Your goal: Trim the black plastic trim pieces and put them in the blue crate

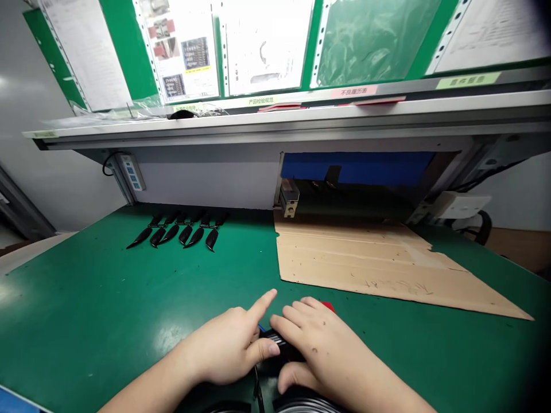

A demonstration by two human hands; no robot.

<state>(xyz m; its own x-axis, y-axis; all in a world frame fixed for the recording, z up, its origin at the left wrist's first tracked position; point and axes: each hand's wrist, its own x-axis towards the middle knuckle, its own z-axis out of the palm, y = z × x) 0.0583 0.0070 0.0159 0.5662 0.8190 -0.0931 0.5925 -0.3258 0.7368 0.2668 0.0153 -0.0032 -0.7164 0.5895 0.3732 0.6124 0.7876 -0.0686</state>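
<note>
While right hand (319, 339) clasped glossy black plastic piece (278, 339) between hands, probably steadying it, left hand (228, 347) pressed thumb there, index extended, grip unclear; curved black blades (185, 234) lay beyond left hand, apparently rowed for separation.

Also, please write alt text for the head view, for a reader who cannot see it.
A right hand holds a black part above a green table, the left hand touching it with the thumb. Beyond lie curved black pieces, left, and flat cardboard, right.
</note>
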